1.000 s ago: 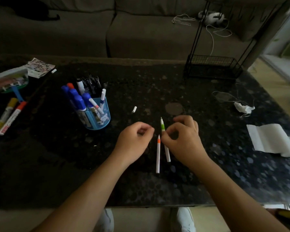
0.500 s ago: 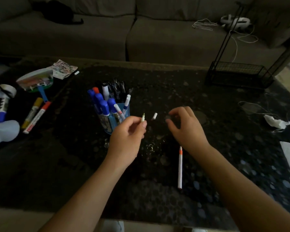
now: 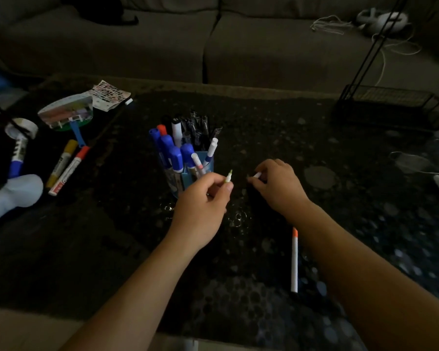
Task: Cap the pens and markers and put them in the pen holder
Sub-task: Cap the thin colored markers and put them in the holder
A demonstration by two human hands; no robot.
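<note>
No writing can be read anywhere. The red-capped marker point(image 3: 67, 171) near the table's point(image 3: 264, 117) left edge carries dark print along its white barrel, too small and blurred to make out. The white and blue bottle point(image 3: 18, 150) at that edge bears dark marks, and the sheet point(image 3: 110, 93) at the far left corner shows coloured patches, all illegible.

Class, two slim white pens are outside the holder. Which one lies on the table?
The orange-tipped pen: it lies flat on the table, touched by neither hand. The green-tipped pen is gripped in the left hand, tip pointing up.
</note>
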